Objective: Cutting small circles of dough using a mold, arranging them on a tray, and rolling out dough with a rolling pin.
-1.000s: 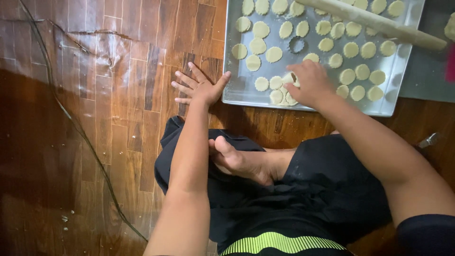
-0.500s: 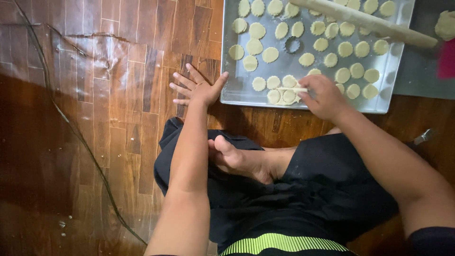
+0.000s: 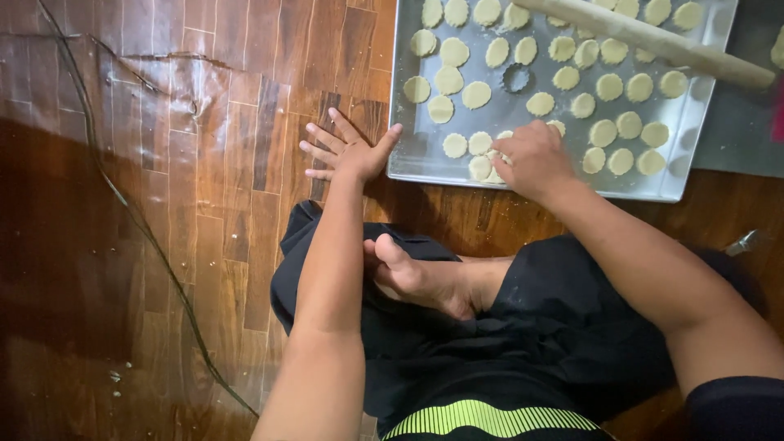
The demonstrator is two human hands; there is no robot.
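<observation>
Metal tray [image 3: 694,175] sits on the wood floor [image 3: 163,204]. Our right hand [image 3: 535,159] pinches pale dough rounds [image 3: 482,155] at the tray's near edge. Our left hand [image 3: 351,151] lies flat, fingers spread, released, touching the tray's near-left corner. Rolling pin [image 3: 653,41] rests across the tray's far side.
</observation>
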